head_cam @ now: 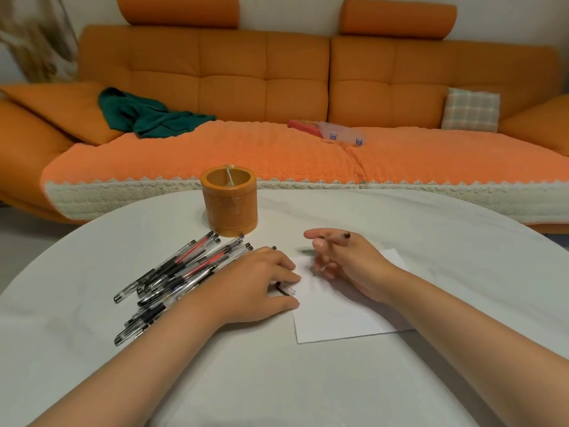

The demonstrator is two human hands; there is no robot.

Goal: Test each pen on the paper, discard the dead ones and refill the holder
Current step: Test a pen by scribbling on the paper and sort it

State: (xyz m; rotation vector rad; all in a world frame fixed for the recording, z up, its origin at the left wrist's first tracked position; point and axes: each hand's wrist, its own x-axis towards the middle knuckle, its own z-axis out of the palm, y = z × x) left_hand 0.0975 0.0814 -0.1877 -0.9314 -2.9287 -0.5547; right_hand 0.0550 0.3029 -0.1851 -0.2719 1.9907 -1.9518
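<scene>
A white sheet of paper (345,315) lies on the round table. My right hand (348,260) holds a pen (337,238) over the paper's far edge, tip down towards the sheet. My left hand (258,285) rests at the paper's left edge, fingers and thumb around a clear pen cap (285,288). A pile of several clear pens (181,272) with black and red ink lies left of that hand, partly under my forearm. The orange cylindrical holder (229,200) stands behind the pile with one pen (228,173) in it.
The white table (277,380) curves away at its far edge. An orange sofa (277,87) stands behind it with a green cloth (147,114), a checked cushion (471,109) and a clear plastic box (341,132) on it.
</scene>
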